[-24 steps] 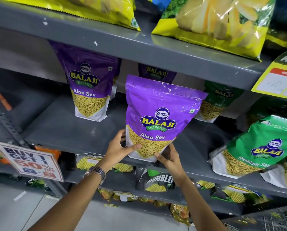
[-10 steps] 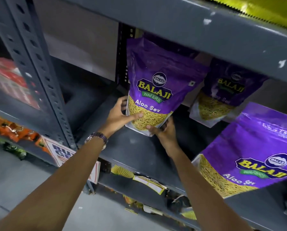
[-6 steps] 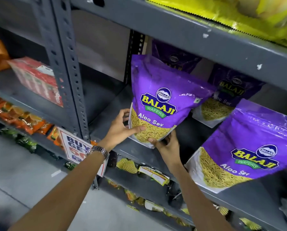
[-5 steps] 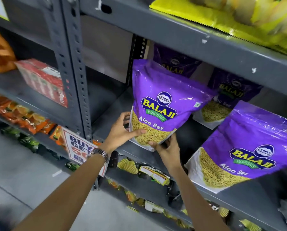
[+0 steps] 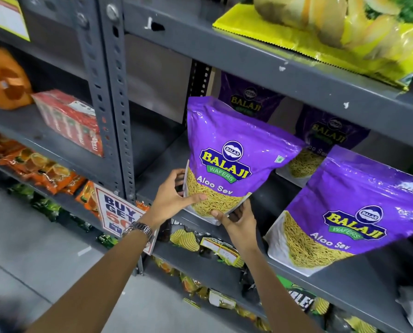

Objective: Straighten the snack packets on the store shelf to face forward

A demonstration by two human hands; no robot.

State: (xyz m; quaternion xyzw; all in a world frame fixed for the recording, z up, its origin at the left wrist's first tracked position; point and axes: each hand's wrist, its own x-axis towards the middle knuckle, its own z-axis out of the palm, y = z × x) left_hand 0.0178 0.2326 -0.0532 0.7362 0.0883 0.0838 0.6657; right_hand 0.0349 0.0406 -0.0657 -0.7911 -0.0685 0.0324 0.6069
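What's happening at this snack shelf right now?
A person is straightening a purple Balaji Aloo Sev packet on a grey metal shelf. The left hand grips its lower left edge and the right hand holds its bottom right corner. The packet stands upright with its front facing out. Another Aloo Sev packet leans to its right, and two more stand behind.

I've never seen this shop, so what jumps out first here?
A bright purple snack packet stands mid-shelf, held at its bottom corners by the left hand and right hand. A matching packet leans at the right, and a red sale sign hangs below left.
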